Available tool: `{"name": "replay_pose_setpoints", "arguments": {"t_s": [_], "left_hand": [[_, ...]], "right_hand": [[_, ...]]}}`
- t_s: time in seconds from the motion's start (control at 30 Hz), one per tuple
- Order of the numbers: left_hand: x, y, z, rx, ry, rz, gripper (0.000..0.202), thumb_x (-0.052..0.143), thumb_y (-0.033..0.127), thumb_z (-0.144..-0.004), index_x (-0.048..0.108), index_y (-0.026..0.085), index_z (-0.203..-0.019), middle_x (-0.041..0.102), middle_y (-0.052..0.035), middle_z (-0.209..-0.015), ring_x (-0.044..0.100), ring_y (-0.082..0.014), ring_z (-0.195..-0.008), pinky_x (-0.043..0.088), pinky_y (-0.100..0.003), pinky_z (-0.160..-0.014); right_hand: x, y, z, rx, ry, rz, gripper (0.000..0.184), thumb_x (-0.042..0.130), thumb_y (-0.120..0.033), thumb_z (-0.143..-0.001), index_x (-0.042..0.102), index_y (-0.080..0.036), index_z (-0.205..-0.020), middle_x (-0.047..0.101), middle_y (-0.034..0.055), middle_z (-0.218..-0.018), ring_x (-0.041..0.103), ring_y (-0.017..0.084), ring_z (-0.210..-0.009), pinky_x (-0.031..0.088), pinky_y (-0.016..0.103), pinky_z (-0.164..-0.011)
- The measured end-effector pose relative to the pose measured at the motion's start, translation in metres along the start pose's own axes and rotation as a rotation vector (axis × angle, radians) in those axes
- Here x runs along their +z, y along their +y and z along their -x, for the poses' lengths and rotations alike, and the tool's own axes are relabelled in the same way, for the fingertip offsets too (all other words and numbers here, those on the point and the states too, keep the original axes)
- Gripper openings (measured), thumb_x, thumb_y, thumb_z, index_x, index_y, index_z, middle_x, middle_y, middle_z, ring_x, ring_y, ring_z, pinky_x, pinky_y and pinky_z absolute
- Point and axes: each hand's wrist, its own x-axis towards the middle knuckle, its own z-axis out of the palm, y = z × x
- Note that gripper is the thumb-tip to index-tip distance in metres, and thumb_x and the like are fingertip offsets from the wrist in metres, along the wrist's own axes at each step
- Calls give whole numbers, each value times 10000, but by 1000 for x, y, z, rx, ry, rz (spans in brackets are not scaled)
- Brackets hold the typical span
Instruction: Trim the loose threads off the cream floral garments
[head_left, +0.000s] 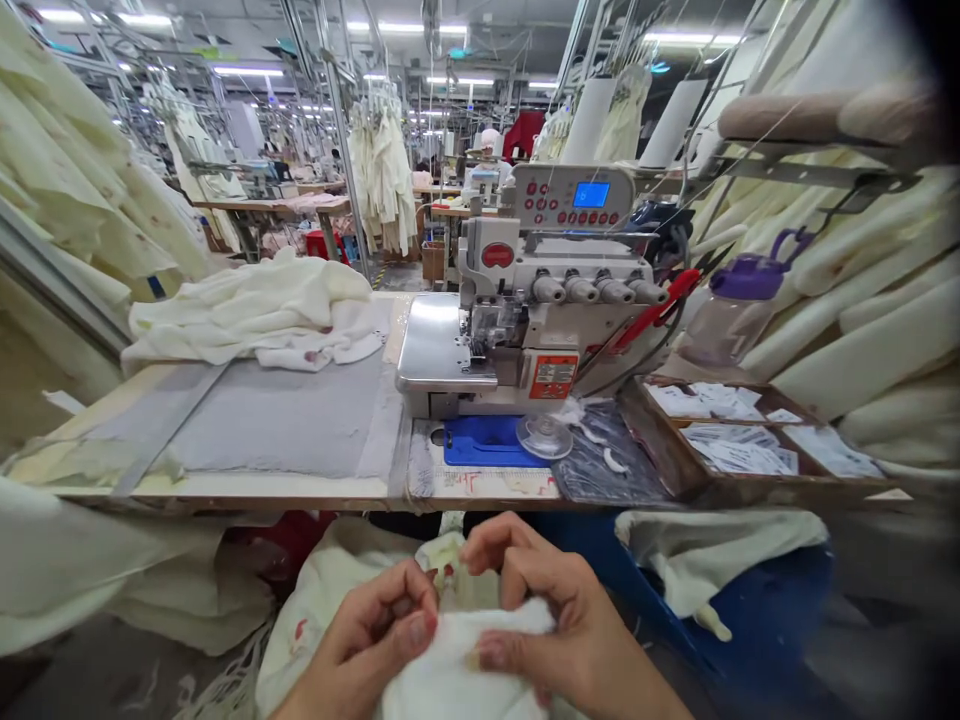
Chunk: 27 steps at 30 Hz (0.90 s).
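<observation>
Low in the view, in front of the table edge, both hands are on a piece of white fabric (457, 660). My left hand (375, 630) pinches its upper left edge between thumb and fingers. My right hand (555, 620) grips the right part, the thumb lying on top and the index finger raised and bent. More cream fabric (322, 590) with small reddish marks hangs below and behind the hands. Beyond them, an overlock sewing machine (555, 300) stands on the table, its shiny metal plate (442, 340) to the left of the needle area.
Crumpled cream fabric (255, 305) lies on the table's left. At right are a divided box (667, 470) of white labels and a purple-lidded bottle (731, 310). A clear round dish (544, 437) sits by a blue plate (480, 442). Below right, a blue bin (780, 620) has fabric over its rim.
</observation>
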Motion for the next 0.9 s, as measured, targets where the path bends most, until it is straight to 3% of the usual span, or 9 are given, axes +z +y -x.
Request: {"name": "replay_pose_setpoints", "arguments": {"t_s": [0.1,0.2,0.33,0.4,0.5,0.57,0.63,0.77,0.9], "left_hand": [[-9,3,-7,136,21,-228,323,780,449,-740,647,157,-774,519,-15,-735,458,-140,-755,358,-239,-731],[-18,7,-8,223,140,-283,177,726,347,-815,707,174,-782,595,-46,-772,513,-175,-851,387,-268,-834],[-31,35,-6,83,327,-112,268,649,430,-858,642,172,-786,544,-15,-713,495,-121,-664,405,-196,-599],[-44,76,-15,128,390,-219,299,604,452,-877,614,167,-788,503,9,-654,448,-92,-574,369,-163,-514],[-67,168,-53,403,390,-776,284,562,372,-901,651,121,-803,571,25,-670,511,-75,-625,392,-119,-574],[-78,225,-90,551,204,-1173,382,493,364,-895,668,31,-828,569,66,-714,513,-44,-679,371,-120,-644],[-79,257,-129,597,92,-1289,492,377,376,-885,636,-38,-825,518,96,-746,512,-49,-766,360,-162,-698],[-71,242,-187,544,-200,-1248,363,556,382,-855,673,56,-746,594,81,-699,575,-65,-699,410,-133,-661],[-71,211,-202,478,-315,-1171,192,603,301,-903,685,134,-853,669,-22,-824,621,-114,-739,443,-169,-673]], "right_hand": [[2,4,-9,45,4,-87,417,713,-303,-795,353,-205,-608,612,9,-782,499,131,-682,390,245,-648],[4,14,-20,111,92,96,376,704,-308,-773,370,-202,-637,601,10,-754,463,126,-672,348,227,-596],[15,9,-48,199,71,260,299,688,-304,-776,414,-210,-705,463,-51,-656,389,108,-612,281,198,-500],[23,-8,-76,181,12,139,181,648,-298,-815,486,-217,-813,441,-73,-621,387,91,-548,277,172,-451],[28,-41,-127,53,-46,-91,180,614,-332,-857,634,-183,-955,563,-40,-655,475,92,-537,365,153,-444],[26,-55,-153,-71,74,-208,208,668,-346,-827,709,-152,-887,640,-4,-701,537,103,-582,441,167,-505],[20,-55,-163,-153,269,-287,186,727,-336,-794,730,-153,-830,666,-7,-672,551,94,-577,447,158,-539],[8,-22,-141,-55,658,-234,281,784,-419,-744,720,-150,-694,605,-29,-518,470,61,-478,349,137,-484],[-1,3,-119,68,651,-330,390,784,-531,-723,711,-149,-696,654,12,-555,539,108,-503,408,185,-510]]}}
